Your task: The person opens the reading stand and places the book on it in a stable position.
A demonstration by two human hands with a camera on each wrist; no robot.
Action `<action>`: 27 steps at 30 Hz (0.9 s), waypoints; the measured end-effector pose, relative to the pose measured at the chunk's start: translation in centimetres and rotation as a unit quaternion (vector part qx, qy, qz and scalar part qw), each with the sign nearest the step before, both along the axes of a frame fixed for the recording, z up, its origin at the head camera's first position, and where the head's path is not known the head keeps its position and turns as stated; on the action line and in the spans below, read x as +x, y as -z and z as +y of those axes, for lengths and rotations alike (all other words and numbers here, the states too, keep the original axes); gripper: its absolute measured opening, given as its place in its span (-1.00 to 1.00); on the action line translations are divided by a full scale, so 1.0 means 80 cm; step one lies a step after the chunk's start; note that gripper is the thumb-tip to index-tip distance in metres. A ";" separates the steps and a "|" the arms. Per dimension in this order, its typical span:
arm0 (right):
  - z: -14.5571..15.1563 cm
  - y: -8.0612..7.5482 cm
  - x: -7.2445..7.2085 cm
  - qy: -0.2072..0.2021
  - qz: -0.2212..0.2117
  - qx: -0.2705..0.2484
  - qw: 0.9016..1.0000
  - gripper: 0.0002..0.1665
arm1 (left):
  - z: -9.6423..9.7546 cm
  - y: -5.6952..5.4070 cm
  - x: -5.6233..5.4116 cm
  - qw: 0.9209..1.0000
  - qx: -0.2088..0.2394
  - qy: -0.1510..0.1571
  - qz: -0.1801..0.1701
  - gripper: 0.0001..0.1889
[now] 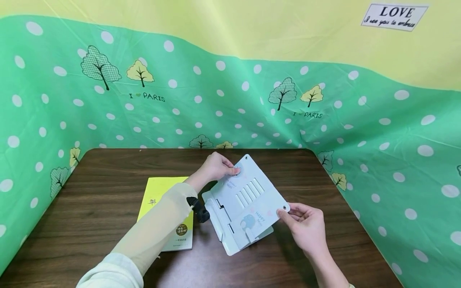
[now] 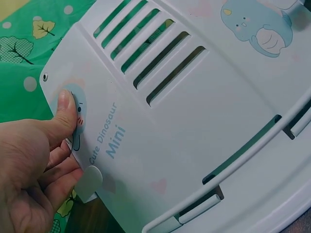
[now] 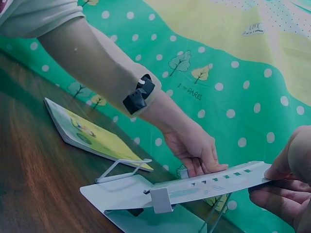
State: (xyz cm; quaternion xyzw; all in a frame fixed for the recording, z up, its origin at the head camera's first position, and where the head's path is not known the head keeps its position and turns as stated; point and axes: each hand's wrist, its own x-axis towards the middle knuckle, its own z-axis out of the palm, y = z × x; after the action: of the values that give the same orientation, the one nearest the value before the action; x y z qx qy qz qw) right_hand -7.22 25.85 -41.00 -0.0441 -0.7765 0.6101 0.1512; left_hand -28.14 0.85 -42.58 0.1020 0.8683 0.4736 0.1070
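On the left, a yellow book lies on a dark wood table, partly covered by the person's left forearm, which crosses above it. A black wrist camera is strapped near the wrist.

Right of the book, the left hand reaches to the far side of a white folding stand. It pinches the stand's upper-left edge, thumb on the printed face and fingers behind, a little short of the top corner.

The stand sits in the middle, between the two hands and touched by both. Its slotted panel is turned askew: the long side runs from upper left to lower right. The ledge faces lower left, toward the book; the opposite, free edge faces upper right, with a hand near each of its ends. From the right wrist, the panel appears raised at a slant above its base, with thin metal struts beneath.

At the far right, the right hand grips the panel's right corner, thumb on top, fingers underneath. Neither hand is clearly nearer; the left holds the farther end, the right the closer. Behind hangs green dotted cloth.
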 end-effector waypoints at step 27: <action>0.011 0.000 -0.018 0.013 -0.005 0.064 0.998 -0.69 | -0.023 -0.014 0.013 0.998 -0.029 -0.001 -0.053 -0.62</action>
State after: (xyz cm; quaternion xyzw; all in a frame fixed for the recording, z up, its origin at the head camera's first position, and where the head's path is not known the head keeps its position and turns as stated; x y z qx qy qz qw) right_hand -8.68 26.75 -41.00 -0.0472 -0.8141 0.5570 0.1573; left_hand -27.11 -0.95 -41.49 0.0729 0.8749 0.4528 0.1557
